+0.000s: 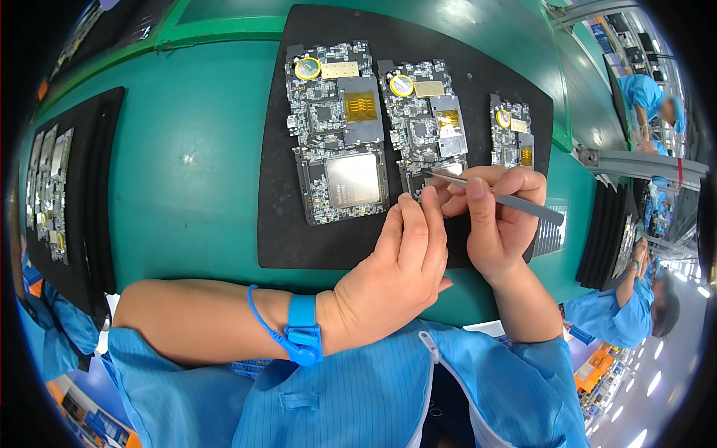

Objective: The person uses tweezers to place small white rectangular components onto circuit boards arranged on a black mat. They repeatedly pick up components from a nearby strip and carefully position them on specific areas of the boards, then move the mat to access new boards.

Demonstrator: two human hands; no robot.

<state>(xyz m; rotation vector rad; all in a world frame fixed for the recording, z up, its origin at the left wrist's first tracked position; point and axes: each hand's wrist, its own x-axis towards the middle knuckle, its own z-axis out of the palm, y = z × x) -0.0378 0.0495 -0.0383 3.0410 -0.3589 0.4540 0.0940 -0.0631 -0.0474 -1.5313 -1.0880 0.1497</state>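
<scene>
Bench, as I log it on my remote feed: one green top. Directly on it: one large black mat, bearing three circuit boards side by side, two partly hidden; left, one black mat with further boards.

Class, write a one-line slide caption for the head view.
On a black mat: right hand holds grey tweezers over the middle circuit board, left hand at its near end.
</scene>
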